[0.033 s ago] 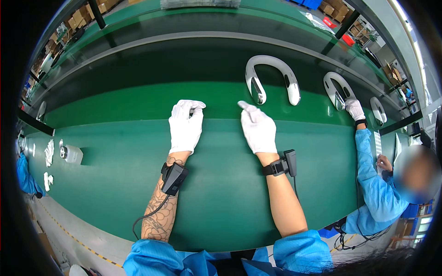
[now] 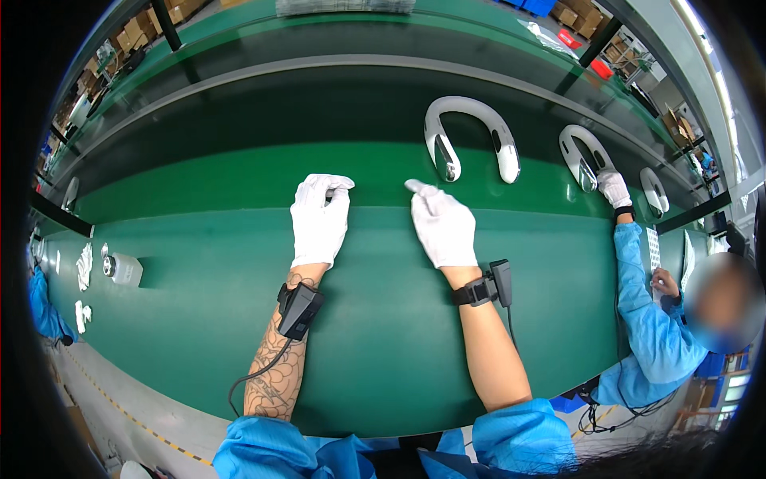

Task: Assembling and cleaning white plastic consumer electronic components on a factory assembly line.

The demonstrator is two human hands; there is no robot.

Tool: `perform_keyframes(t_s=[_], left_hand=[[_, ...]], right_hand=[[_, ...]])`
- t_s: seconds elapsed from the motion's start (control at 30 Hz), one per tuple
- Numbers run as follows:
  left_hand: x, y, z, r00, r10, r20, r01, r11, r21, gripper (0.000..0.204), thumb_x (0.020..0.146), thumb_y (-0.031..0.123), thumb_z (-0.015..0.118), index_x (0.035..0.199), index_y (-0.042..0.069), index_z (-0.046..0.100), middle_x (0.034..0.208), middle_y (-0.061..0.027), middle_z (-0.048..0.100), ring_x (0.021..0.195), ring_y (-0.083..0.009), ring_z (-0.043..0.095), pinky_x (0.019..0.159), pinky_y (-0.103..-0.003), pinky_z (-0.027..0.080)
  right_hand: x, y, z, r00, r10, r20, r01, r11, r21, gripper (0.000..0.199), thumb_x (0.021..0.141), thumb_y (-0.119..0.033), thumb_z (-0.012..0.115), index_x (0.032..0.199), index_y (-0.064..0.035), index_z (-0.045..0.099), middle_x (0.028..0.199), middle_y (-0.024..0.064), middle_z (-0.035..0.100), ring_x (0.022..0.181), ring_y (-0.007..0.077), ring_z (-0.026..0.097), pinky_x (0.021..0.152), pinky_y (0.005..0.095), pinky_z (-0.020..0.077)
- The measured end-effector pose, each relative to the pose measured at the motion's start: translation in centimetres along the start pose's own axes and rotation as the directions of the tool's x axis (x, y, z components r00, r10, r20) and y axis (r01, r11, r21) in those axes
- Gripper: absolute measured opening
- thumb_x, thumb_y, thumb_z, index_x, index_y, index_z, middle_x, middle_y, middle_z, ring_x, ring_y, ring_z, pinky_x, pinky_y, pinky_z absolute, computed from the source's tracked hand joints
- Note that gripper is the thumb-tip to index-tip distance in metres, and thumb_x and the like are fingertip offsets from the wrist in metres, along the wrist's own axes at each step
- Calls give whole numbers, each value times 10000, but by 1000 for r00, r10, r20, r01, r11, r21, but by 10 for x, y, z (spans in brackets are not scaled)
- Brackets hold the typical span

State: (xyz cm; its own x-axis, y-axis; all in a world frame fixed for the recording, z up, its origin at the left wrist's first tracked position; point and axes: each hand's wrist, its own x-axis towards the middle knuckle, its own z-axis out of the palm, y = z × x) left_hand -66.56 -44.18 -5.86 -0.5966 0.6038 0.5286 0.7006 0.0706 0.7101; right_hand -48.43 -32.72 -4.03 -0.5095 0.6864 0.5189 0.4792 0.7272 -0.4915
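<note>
My left hand (image 2: 321,219), in a white glove, hovers over the far part of the green table with its fingers curled in. A small dark patch shows between thumb and fingers; whether it is a thing or a gap I cannot make out. To its right, my right hand (image 2: 443,225), gloved too, has its fingers bent under and a fingertip pointing left; what it holds, if anything, is hidden. Beyond the right hand, apart from it, a white U-shaped device like a neck fan (image 2: 479,112) lies with its ends toward me.
A co-worker's gloved hand (image 2: 613,188) touches a second U-shaped device (image 2: 571,142) at the right; a third one (image 2: 654,191) lies beyond. At left are a bottle (image 2: 124,270) and crumpled white gloves (image 2: 84,266). A shelf (image 2: 351,61) crosses the back.
My right hand has shifted slightly left, toward my left hand. The left hand has barely moved, and the U-shaped devices lie as before.
</note>
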Motion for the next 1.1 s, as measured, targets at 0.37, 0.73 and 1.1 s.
perform_keyframes(t_s=[0.37,0.73,1.1], left_hand=[[0,3,-3,995,-73,68,78,994,-72,99,956,16,646,976,63,731,952,-44,705,804,-171,652,770,-302,548],[0,15,-6,984,-4,179,37,982,-184,247,846,70,815,1083,106,756,862,-47,682,740,-157,636,746,-304,552],[-2,18,-9,962,219,161,-211,975,-66,243,818,92,844,1043,160,782,827,5,691,727,-169,662,743,-329,534]], right_hand=[[0,-6,0,994,-113,-1,113,993,-29,186,955,-128,641,1050,-145,801,825,127,746,758,327,721,726,430,592],[0,-16,-4,943,163,291,-274,875,399,158,947,-144,740,1095,-149,797,952,107,779,833,270,754,783,361,602],[1,-15,-6,923,68,379,-233,883,407,189,947,-171,745,1125,-127,793,1080,101,781,943,277,740,870,351,588]])
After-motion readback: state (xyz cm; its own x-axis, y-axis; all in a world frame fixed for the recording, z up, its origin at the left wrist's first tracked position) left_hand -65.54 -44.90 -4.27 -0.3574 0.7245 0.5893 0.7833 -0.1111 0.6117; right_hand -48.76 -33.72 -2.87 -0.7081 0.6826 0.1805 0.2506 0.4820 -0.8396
